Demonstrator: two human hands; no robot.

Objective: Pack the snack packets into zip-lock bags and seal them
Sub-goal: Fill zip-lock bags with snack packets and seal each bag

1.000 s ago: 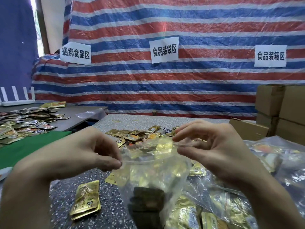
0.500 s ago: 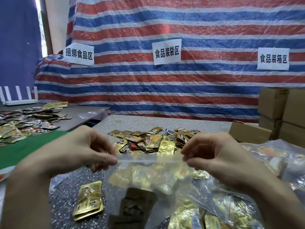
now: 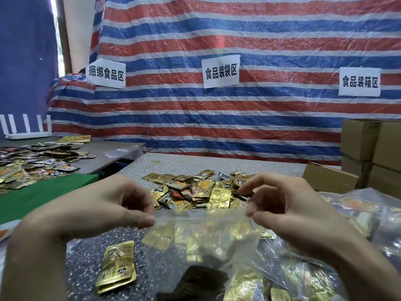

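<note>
Both hands are raised side by side over the speckled grey stone table (image 3: 217, 166), forearms reaching in from the bottom corners. The left hand (image 3: 104, 209) pinches the left end of the clear plastic zip-lock bag (image 3: 201, 242) at its top strip between thumb and curled forefinger, and the right hand (image 3: 288, 207) pinches the right end likewise. The strip is stretched level between them, and the bag hangs below it with gold foil snack packets (image 3: 160, 235) inside.

Three signs (image 3: 221, 71), perhaps five boxes (image 3: 358, 140), two hands (image 3: 104, 211) (image 3: 288, 211), one held zip-lock bag (image 3: 201, 237), many packets (image 3: 195, 190).
</note>
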